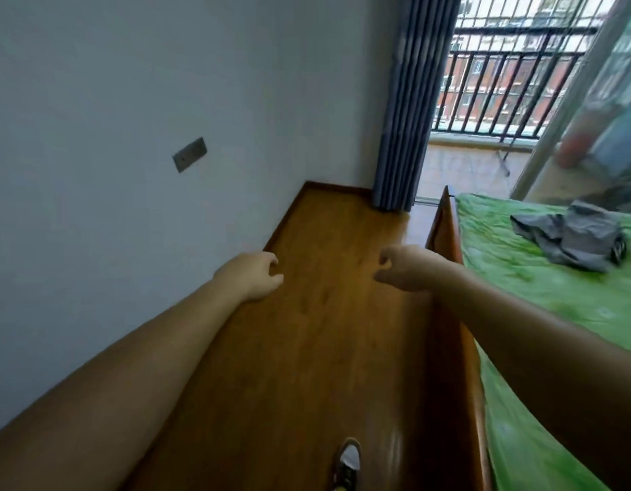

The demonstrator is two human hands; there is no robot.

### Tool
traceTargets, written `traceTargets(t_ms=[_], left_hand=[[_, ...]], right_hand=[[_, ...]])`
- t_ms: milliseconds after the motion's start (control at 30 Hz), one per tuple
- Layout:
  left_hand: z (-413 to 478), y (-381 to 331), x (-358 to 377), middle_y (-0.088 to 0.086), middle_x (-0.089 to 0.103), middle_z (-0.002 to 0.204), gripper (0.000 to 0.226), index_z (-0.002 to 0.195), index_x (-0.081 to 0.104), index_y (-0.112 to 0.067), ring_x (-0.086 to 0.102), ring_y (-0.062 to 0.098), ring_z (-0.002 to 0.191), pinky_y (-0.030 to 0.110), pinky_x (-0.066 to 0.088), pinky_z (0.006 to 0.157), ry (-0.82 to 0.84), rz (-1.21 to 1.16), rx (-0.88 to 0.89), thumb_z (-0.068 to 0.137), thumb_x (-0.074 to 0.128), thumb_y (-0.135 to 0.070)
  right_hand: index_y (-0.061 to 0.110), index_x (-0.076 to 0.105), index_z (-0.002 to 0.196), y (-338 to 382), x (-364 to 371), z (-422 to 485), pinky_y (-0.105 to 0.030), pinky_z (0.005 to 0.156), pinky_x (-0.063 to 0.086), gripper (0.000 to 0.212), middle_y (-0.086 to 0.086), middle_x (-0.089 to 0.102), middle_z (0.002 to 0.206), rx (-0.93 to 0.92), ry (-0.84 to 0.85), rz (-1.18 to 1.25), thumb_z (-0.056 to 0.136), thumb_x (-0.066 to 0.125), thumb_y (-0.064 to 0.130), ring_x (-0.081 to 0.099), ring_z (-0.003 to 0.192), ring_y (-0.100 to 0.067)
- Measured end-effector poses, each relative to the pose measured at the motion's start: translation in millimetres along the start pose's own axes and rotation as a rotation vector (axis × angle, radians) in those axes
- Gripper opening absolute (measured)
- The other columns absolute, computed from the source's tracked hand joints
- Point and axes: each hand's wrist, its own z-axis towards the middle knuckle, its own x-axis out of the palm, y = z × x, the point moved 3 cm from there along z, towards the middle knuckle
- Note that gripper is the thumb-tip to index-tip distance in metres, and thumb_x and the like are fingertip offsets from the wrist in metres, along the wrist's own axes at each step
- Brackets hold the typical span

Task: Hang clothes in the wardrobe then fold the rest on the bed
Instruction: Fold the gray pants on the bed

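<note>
Clothing, a grey crumpled heap (572,239), lies on the bed (519,288), well to the right of the right hand (406,267) and beyond it, nearer the far end of the green sheet. It looks like thin, soft fabric, so it should be light and limp, sagging from wherever it is lifted. My judgement is that the better hold is two pinches on an edge, a waistband or a shoulder seam, rather than a grab at the middle of the bundle. A small dark thing sits at the heap's right edge; what it is I cannot tell.

Both hands are out in front, holding nothing, fingers loosely curled and thumbs a little apart from them. The left hand (252,274) hangs over the wooden floor (324,313), close to the pale wall on its left. The right hand hovers just beside the wooden bed frame (448,242).

Further off, past both hands, hang a blue curtain (409,118) and a dark balcony railing (501,83). A grey wall plate (189,154) sits above and left of the left hand. A shoe (349,458) shows below, between the forearms. No wardrobe is in view.
</note>
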Motion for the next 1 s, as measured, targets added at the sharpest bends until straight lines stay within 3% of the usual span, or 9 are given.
traceTargets(t_ms=[200,300,433,500,667,800,1000], left_hand=[[150.9,-52.4,-34.4,0.006,0.054,0.143,0.051,0.143,0.049,-0.023,0.055,0.024,0.125,0.044,0.050,0.101,0.025,0.049,0.101,0.098,0.051,-0.047],[222.1,-80.7,-51.4,0.005,0.053,0.143,0.052,0.144,0.047,-0.022,0.055,0.024,0.125,0.042,0.050,0.100,0.029,0.058,0.147,0.098,0.052,-0.047],[314.7,-120.7,-68.2,0.004,0.053,0.144,0.052,0.143,0.049,-0.023,0.055,0.023,0.126,0.041,0.052,0.099,0.024,0.066,0.240,0.097,0.054,-0.046],[361.8,-143.2,-74.3,0.004,0.053,0.143,0.051,0.142,0.049,-0.023,0.056,0.022,0.124,0.040,0.053,0.097,0.029,0.062,0.291,0.097,0.055,-0.045],[483.7,-200.0,-77.3,0.001,0.055,0.141,0.051,0.142,0.050,-0.027,0.057,0.020,0.123,0.039,0.054,0.094,0.051,0.076,0.422,0.095,0.058,-0.047],[584.1,-241.8,-81.1,0.002,0.055,0.141,0.050,0.143,0.050,-0.026,0.055,0.021,0.125,0.039,0.053,0.097,0.062,0.108,0.532,0.097,0.057,-0.046],[704.5,-318.9,-89.0,0.004,0.057,0.139,0.046,0.141,0.051,-0.026,0.055,0.026,0.126,0.045,0.052,0.100,0.127,0.198,0.660,0.099,0.054,-0.042]], right_hand=[[0.035,0.058,0.111,-70.2,-53.2,106.4,-0.021,0.051,0.037,0.030,0.010,0.057,0.089,0.115,-0.023,0.063,0.088,0.063,0.053,0.052,0.071,-0.005],[0.032,0.061,0.120,-100.8,-83.6,149.1,-0.023,0.053,0.036,0.037,0.004,0.061,0.103,0.159,-0.025,0.056,0.089,0.060,0.052,0.054,0.083,-0.014],[0.032,0.058,0.101,-137.6,-113.7,197.9,-0.025,0.053,0.034,0.024,0.004,0.056,0.096,0.220,-0.014,0.058,0.088,0.059,0.052,0.053,0.078,-0.014],[0.031,0.057,0.100,-157.9,-122.8,221.8,-0.028,0.058,0.037,0.023,0.003,0.055,0.096,0.264,-0.003,0.067,0.089,0.060,0.052,0.053,0.084,-0.019],[0.025,0.063,0.118,-209.6,-136.1,291.9,-0.032,0.071,0.045,0.040,-0.004,0.063,0.109,0.405,0.002,0.087,0.089,0.064,0.051,0.059,0.097,-0.026],[0.021,0.063,0.122,-249.5,-149.7,354.9,-0.037,0.089,0.053,0.046,-0.011,0.065,0.123,0.508,-0.005,0.093,0.087,0.063,0.051,0.061,0.109,-0.030],[0.018,0.057,0.133,-307.0,-177.1,415.7,-0.035,0.080,0.044,0.052,-0.011,0.061,0.133,0.678,-0.027,0.098,0.093,0.058,0.052,0.058,0.117,-0.030]])
